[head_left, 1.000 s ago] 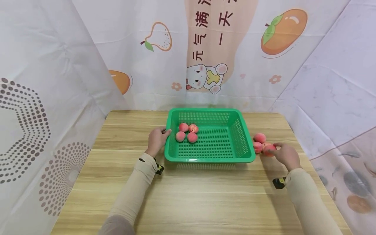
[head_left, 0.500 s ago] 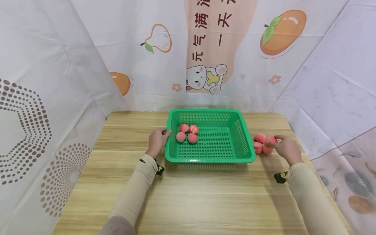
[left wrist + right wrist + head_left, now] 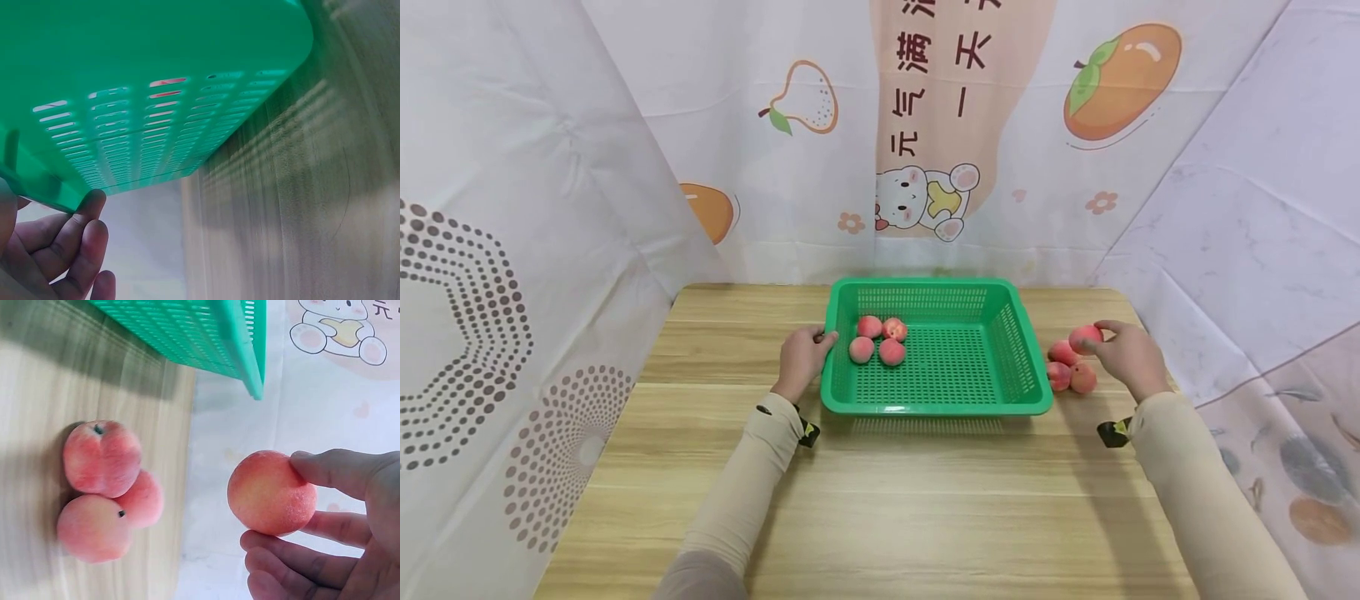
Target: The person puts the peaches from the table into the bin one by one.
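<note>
A green plastic basket (image 3: pixel 936 408) with slotted walls stands at the back middle of the table. My left hand (image 3: pixel 802 360) grips its left rim between thumb and fingers; the left wrist view shows those fingers (image 3: pixel 81 240) curled at the rim. In its left part lie several peaches (image 3: pixel 892 352). To the right of the basket my right hand (image 3: pixel 1131 354) pinches a peach (image 3: pixel 272 493) between thumb and fingertips, raised off the table. Below it, three more peaches (image 3: pixel 103 458) sit close together on the wood beside the basket's right wall.
The wooden table (image 3: pixel 887 517) ends at the back against a printed curtain (image 3: pixel 820 208). More cloth hangs along the left and right sides. Both wrists carry small black devices, one of them a black wrist camera (image 3: pixel 1114 432) by the right sleeve.
The right hand has lifted a peach from the group and moved it up and away toward the back. The left hand and basket have stayed in place.
</note>
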A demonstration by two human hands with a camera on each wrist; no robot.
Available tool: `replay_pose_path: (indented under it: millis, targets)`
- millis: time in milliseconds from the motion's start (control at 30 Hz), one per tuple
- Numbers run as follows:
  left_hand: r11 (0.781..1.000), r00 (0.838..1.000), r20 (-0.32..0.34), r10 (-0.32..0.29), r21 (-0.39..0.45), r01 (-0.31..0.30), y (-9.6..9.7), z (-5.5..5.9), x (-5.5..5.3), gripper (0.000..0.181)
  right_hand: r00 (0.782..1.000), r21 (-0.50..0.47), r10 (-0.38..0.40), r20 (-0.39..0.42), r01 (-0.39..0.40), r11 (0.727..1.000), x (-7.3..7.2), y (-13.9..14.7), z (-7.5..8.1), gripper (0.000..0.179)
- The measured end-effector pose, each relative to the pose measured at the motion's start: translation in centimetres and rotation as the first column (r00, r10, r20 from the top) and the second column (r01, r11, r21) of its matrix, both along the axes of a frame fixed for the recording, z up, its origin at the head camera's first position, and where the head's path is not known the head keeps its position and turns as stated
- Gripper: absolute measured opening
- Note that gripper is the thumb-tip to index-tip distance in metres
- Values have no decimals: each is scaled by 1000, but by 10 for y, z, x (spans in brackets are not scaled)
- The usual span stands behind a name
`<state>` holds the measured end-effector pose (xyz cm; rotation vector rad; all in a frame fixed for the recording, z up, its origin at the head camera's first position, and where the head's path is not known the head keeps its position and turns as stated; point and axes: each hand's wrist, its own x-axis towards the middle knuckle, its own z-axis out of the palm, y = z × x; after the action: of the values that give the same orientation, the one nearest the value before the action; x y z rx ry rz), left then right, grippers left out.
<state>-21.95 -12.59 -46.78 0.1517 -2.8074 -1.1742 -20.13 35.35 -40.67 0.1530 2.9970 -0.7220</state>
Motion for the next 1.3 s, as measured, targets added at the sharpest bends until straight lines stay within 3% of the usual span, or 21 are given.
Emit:
replay_pose_path:
  millis: [600,833,1133,1300]
  targets:
    - [1000,1000,-9,-1,2,1,1,1,-1,30,995,24,45,-85,-43,999,-24,-26,24,68]
    - [1000,1000,-8,5,24,-5,3,3,-3,31,987,10,80,-137,-79,997,-32,-38,29,57]
    - [1000,1000,-8,9,28,-9,1,-1,-1,32,992,-6,100,-77,-101,995,-42,-56,31,61]
    - [1000,1000,13,-1,13,1,0,0,-2,33,989,9,123,-87,-123,992,-48,-60,29,58]
